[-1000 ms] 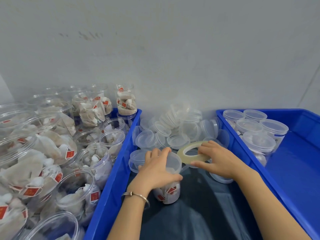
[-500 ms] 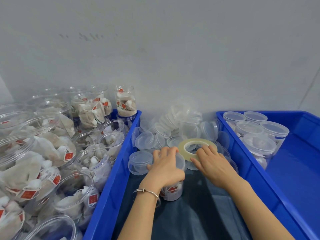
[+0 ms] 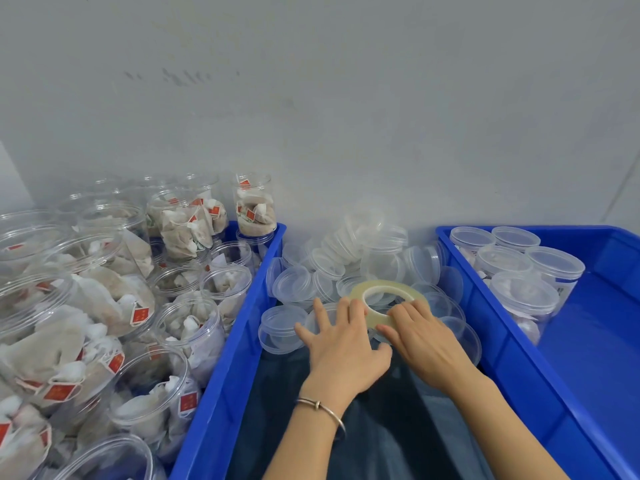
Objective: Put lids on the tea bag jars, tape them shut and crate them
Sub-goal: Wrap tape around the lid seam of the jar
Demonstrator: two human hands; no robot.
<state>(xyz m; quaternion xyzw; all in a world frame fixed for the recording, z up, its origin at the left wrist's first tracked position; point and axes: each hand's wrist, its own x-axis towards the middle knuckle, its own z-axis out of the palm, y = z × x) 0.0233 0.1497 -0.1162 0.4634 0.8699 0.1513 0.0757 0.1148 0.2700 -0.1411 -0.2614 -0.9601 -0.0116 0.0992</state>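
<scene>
The left hand (image 3: 341, 344) lies spread, fingers straight, over a clear round jar that it hides. The right hand (image 3: 420, 336) pinches the flat yellowish tape ring (image 3: 384, 296) above loose clear lids (image 3: 349, 268) between 2 blue crates (image 3: 485, 327).

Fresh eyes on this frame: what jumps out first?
Centre, two hands meet over a lidded jar: the left hand spreads on top, the right hand holds a roll of clear tape. Behind them lies a heap of loose clear lids. Left, a blue crate is packed with open tea bag jars; right, another blue crate holds lidded jars.
</scene>
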